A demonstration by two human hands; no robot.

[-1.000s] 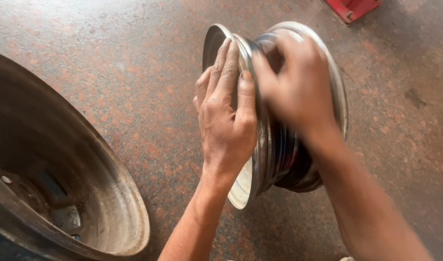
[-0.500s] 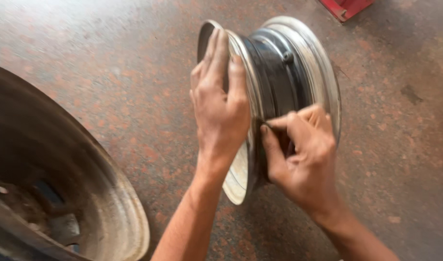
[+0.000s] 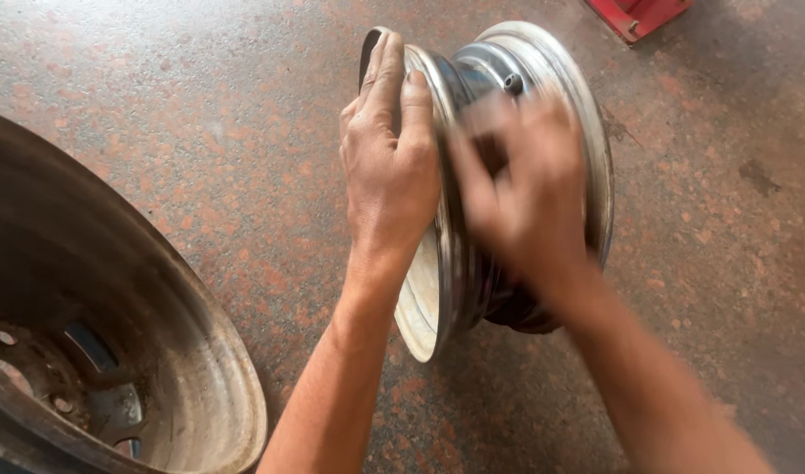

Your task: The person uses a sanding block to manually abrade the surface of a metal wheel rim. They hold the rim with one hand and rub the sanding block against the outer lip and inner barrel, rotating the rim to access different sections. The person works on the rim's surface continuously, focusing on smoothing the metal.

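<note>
Small silver steel wheel rim (image 3: 556,79) stands on edge on the speckled reddish-brown stone floor (image 3: 201,114), axis roughly horizontal, tilted slightly. Bottom edge touches the floor just below the left wrist.

Left hand (image 3: 389,167): flat against the near flange, palm on the metal, fingers extended up along the flange edge with tips at the top lip. It braces the rim more than it grips it; fingers are not curled around anything.

Right hand (image 3: 525,189): over the rim's barrel, in the channel between the two flanges, just right of the left hand. Heavily motion-blurred. Fingers look partly curled onto the barrel, but I can't tell whether it clasps the rim, holds something small, or only touches the surface.

A small valve hole (image 3: 512,85) shows on the barrel just above the right hand's fingers.

Left of the left forearm, well apart from the small rim: large rusty dark steel wheel rim (image 3: 157,351), lying open side up, bolt holes visible in its disc.

Beyond the small rim, top right corner of the view: part of a red metal object (image 3: 639,13), cut off by the frame.
</note>
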